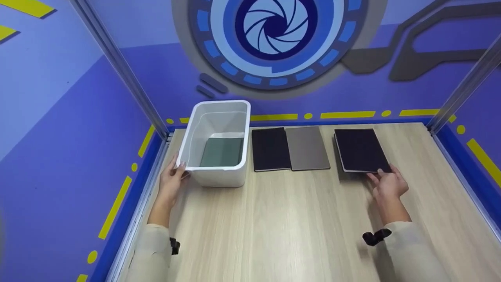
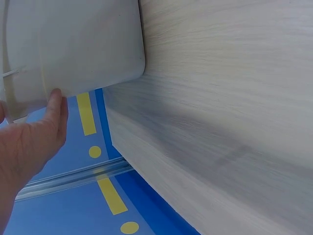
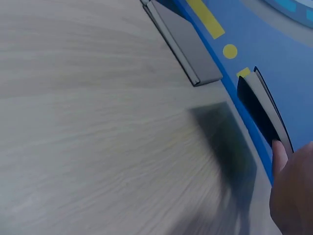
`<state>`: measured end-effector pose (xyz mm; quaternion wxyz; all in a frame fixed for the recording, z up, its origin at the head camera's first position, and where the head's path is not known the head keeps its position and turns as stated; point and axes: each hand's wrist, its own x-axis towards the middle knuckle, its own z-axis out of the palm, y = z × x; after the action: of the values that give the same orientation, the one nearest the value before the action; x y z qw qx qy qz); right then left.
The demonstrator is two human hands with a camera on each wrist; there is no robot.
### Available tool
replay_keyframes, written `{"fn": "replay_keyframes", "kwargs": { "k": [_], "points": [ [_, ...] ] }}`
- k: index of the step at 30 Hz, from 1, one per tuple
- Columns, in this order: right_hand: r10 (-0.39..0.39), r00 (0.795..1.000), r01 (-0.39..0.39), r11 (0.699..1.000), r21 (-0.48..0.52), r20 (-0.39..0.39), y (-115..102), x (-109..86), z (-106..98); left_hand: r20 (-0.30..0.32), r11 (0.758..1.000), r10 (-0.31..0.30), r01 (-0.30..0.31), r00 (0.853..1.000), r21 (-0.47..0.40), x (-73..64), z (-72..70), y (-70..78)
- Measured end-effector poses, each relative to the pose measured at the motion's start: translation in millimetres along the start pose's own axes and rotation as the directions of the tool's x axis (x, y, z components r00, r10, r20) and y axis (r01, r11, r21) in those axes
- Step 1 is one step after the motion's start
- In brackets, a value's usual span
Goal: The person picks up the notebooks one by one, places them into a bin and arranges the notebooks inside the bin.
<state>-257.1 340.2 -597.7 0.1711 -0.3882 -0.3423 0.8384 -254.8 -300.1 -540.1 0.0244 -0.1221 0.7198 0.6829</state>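
Observation:
A black notebook (image 1: pixel 362 150) is pinched at its near right corner by my right hand (image 1: pixel 390 185). In the right wrist view the same notebook (image 3: pixel 266 110) hangs above the table, its shadow falling below. My left hand (image 1: pixel 172 181) grips the near left corner of a white plastic bin (image 1: pixel 223 178), thumb at the rim and fingers along the outside. Inside the bin lies a dark green notebook (image 1: pixel 222 152). From the left wrist, the fingers show against the bin's wall (image 2: pixel 83 44). Between bin and right hand, another black notebook (image 1: pixel 271 149) and a grey-brown notebook (image 1: pixel 308 148) lie side by side.
The light wood table (image 1: pixel 291 227) runs back to a blue printed wall (image 1: pixel 148 74) behind the bin and notebooks. Metal frame posts (image 1: pixel 117 66) stand at the corners, with side walls to left and right.

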Motion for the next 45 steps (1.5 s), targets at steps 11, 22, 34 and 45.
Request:
{"fn": "replay_keyframes", "kwargs": {
  "k": [11,22,34,45],
  "points": [
    [0.024,0.996,-0.031,0.997,0.076,0.084,-6,-23.6,16,-0.013,1.000,0.013,-0.014,1.000,-0.005,1.0,0.9,1.0],
    [0.029,0.986,-0.044,0.995,0.086,0.164,-6,-50.6,41,-0.015,1.000,0.013,-0.013,1.000,-0.005,-1.4,-0.6,2.1],
    [0.052,0.964,-0.065,0.997,0.042,0.261,7,-76.8,72,-0.010,1.000,0.019,-0.019,1.000,0.001,-0.5,1.0,-0.4],
    [0.034,0.952,-0.046,0.998,0.033,0.303,24,-93.2,97,-0.025,1.000,0.016,-0.016,1.000,-0.012,1.0,2.5,-1.8]
  ]
}}
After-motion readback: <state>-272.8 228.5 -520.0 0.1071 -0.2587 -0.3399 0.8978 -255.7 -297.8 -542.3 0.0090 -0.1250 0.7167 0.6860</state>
